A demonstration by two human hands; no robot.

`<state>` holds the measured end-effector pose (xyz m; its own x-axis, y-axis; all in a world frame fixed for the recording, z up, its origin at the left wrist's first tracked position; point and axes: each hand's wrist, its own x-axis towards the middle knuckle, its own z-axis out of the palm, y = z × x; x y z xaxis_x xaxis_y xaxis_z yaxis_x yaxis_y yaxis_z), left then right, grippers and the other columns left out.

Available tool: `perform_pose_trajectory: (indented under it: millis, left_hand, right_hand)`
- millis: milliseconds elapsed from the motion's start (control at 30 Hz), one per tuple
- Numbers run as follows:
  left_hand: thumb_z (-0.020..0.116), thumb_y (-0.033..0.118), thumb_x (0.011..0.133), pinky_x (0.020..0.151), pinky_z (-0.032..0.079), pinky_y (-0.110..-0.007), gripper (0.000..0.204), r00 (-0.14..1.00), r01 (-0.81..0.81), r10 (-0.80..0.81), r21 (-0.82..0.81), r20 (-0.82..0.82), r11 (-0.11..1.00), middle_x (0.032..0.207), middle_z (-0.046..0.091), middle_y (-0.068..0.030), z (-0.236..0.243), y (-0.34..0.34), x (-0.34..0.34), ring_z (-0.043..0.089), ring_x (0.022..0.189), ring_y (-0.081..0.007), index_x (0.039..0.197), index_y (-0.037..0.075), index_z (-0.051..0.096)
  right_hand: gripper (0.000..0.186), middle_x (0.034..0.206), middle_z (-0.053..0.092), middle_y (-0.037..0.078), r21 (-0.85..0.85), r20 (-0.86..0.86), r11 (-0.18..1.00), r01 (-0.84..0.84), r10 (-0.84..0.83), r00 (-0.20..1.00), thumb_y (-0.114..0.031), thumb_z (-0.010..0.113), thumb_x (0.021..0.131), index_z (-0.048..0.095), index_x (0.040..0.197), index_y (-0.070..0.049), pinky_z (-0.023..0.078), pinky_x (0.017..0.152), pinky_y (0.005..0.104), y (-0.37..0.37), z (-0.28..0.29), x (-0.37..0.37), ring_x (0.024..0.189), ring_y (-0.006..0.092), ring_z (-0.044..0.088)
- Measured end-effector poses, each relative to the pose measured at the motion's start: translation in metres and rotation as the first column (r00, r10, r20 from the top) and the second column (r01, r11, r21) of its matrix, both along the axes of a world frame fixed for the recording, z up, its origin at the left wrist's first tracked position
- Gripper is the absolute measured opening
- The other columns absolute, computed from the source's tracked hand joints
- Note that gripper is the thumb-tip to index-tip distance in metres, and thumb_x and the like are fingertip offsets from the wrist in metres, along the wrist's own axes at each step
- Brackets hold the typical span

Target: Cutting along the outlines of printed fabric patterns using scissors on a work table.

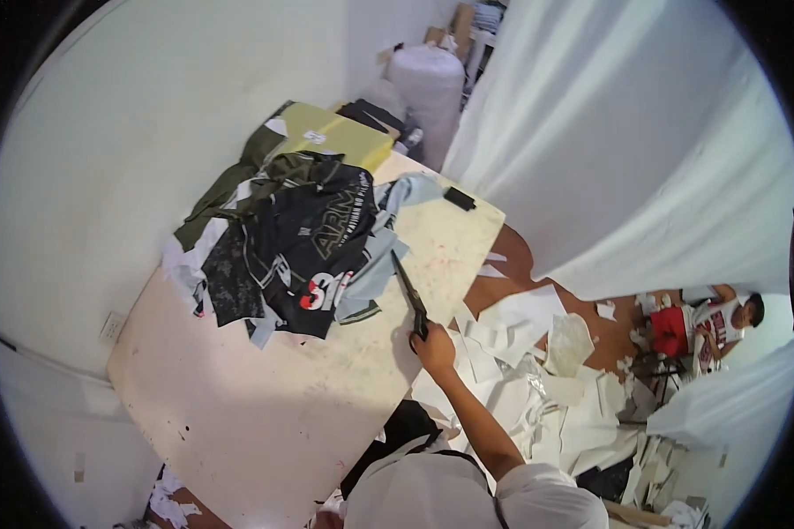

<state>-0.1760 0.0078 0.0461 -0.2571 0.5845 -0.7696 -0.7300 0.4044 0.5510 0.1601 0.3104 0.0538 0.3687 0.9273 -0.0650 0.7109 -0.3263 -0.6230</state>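
Note:
My right hand is closed round the handles of a pair of large black scissors. It is at the right edge of the pale table, and the long blades point up and away over the tabletop. Just left of the blade tips lies a heap of cloth: a black printed garment on top, light blue cloth under it and olive green cloth at the far left. My left hand does not show.
On the far end are a yellow box and a small black block. White scraps cover the floor to the right. A white curtain hangs beyond. Another person sits at far right. A wrapped roll stands behind.

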Motion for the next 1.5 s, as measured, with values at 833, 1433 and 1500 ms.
perform_pose_trajectory:
  millis: [833, 1433, 1500]
  left_hand:
    - [0.056, 0.011, 0.097, 0.084, 0.049, -0.025, 0.022, 0.487, 0.873, -0.819, 0.175, -0.303, 0.455, 0.105, 0.07, -0.009, 0.01, 0.165, 0.049, 0.063, 0.096, -0.0139, 0.114, 0.003, 0.068]
    - [0.054, 0.004, 0.096, 0.09, 0.047, -0.025, 0.025, 0.515, 0.79, -0.804, -0.198, -0.298, 0.58, 0.11, 0.068, -0.0107, 0.091, -0.002, -0.016, 0.062, 0.102, -0.0129, 0.117, 0.004, 0.068]
    - [0.054, 0.003, 0.095, 0.09, 0.047, -0.025, 0.026, 0.562, 0.733, -0.774, -0.258, -0.293, 0.629, 0.111, 0.068, -0.0109, 0.098, -0.035, -0.027, 0.061, 0.102, -0.0128, 0.117, 0.004, 0.068]
  right_hand:
    - [0.053, 0.099, 0.07, 0.021, -0.753, -0.274, 0.518, -0.406, 0.314, 0.909, -0.052, 0.048, 0.093, 0.07, 0.103, -0.004, 0.054, 0.079, 0.0461, -0.297, -0.055, 0.07, 0.088, 0.0395, 0.068]
    - [0.065, 0.134, 0.06, 0.011, -0.177, -0.974, -0.091, -0.98, -0.128, 0.188, -0.049, 0.052, 0.092, 0.049, 0.142, -0.008, 0.059, 0.085, 0.0444, -0.512, -0.067, 0.086, 0.115, 0.0286, 0.062]
    - [0.065, 0.135, 0.06, 0.01, -0.143, -0.966, -0.187, -0.972, -0.187, 0.178, -0.05, 0.052, 0.093, 0.049, 0.143, -0.008, 0.058, 0.086, 0.0441, -0.499, -0.066, 0.092, 0.115, 0.0283, 0.061]
